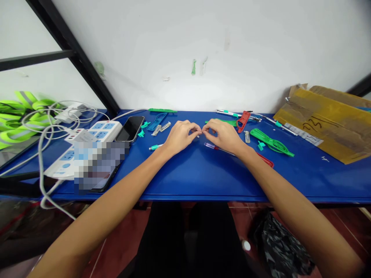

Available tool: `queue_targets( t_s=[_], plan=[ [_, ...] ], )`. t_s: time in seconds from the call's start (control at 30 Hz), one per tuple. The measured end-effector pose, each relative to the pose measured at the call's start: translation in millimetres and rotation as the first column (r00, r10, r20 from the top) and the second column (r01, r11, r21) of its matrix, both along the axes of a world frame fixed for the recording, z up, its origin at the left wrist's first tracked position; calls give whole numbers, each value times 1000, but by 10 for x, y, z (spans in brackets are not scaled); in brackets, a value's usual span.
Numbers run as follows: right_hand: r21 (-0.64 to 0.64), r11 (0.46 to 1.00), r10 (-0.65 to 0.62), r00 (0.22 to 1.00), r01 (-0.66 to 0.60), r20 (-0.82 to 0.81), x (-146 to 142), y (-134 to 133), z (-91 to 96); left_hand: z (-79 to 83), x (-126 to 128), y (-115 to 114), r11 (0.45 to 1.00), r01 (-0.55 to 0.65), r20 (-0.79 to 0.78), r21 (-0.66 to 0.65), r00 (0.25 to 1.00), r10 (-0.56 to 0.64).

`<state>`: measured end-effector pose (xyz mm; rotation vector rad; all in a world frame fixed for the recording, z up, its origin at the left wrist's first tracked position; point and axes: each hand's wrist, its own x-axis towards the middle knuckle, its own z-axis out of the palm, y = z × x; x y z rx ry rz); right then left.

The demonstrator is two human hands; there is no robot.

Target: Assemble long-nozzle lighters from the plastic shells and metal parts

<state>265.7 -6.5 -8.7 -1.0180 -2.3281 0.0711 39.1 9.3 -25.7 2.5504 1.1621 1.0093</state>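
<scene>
Between left hand (pixel 180 136), right hand (pixel 223 135): part (pixel 199 134)

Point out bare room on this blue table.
Bare table: front strip between the forearms, and front right before the cardboard. Crowded: power strip at left; plastic parts behind left hand and right hand, pinching a small part.

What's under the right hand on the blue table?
A thin, clear-handled tool like a small screwdriver lies on the blue table under the right hand. The wrist covers its other end. That hand and the left hand pinch a tiny part.
</scene>
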Motion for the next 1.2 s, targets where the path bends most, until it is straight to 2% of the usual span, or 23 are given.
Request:
queue_targets(
  t_s=[0.23, 0.33, 0.5, 0.73, 1.03, 1.2],
  plan=[
    [-25, 1000, 7, 997, -9, -80, -37, 40, -63, 13, 0, -14, 999, -35, -65, 37, 997, 37],
    [-91, 996, 3, 983, -20, -181, -73, 52, -56, 42, 2, -27, 997, -59, -79, 40, 995, 62],
    [-222, 975, -81, 942, 7, -326, -110, 62, -44, 74, 22, -52, 995, -92, -89, 35, 992, 94],
    [-398, 917, -150, 905, -23, -398, -85, 128, -108, 87, 65, -93, 990, -136, -99, 17, 986, 138],
    [-403, 911, -102, 902, -84, -419, -69, 68, -88, 81, 56, -88, 994, -103, -24, -45, 995, 102],
    [-428, 903, -158, 897, -38, -414, -58, 84, -117, 59, 51, -70, 996, -87, -20, -23, 996, 87]
  ],
)
